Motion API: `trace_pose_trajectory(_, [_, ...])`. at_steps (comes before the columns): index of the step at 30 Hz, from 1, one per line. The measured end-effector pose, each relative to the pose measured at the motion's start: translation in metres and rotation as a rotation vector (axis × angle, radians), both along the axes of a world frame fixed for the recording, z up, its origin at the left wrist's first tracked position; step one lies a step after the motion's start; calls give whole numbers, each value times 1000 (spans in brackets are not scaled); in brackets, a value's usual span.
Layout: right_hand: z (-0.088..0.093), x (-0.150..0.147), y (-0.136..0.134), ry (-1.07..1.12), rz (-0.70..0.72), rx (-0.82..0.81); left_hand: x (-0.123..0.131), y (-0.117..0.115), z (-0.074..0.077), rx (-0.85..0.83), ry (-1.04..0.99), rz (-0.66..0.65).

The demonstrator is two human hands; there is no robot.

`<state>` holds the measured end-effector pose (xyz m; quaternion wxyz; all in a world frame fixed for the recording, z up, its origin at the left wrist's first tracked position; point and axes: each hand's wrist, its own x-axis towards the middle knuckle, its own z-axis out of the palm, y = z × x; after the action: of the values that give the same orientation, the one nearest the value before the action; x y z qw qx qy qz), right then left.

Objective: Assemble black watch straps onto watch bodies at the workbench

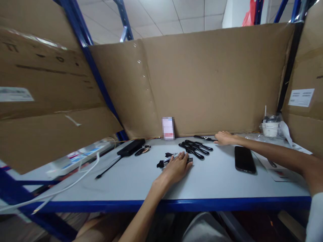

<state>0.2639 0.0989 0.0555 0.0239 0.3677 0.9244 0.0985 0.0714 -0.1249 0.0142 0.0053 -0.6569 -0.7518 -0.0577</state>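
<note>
My left hand (178, 164) lies palm down near the front middle of the table, fingers stretched out over small black-and-silver pieces (161, 163). The palm hides part of them, and their exact kind is unclear. At the back, my right hand (224, 138) has its fingers and thumb around the near end of a slim, glossy black tool (203, 137) lying by the cardboard wall. Between the two hands, several similar glossy black-handled tools (195, 148) lie side by side at a slant. They are too small to identify.
A black phone (244, 159) lies under my right forearm, beside a flat card or sheet (280, 171). Left are a black box with a cable (132, 148), a small black item (142, 150) and a power strip (80, 158). Cardboard (202, 84) encloses the table; a cup (270, 126) stands back right.
</note>
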Motion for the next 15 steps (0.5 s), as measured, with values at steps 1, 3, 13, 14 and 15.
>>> trace_pose_trajectory(1, [0, -3, 0, 0, 9, -3, -2, 1, -2, -3, -12, -9])
trace_pose_trajectory(3, [-2, -9, 0, 0, 24, -11, -5, 3, -4, -3, -31, -28])
trace_pose_trajectory(13, [2, -13, 15, -50, 50, -105, -4, 5, -4, -49, -69, -27])
trace_pose_trajectory(14, [3, -12, 16, -53, 48, -116, -4, 5, -4, -48, -74, -27])
trace_pose_trajectory(15, [3, -10, 18, -53, 45, -127, -4, 4, -4, -43, -77, -27])
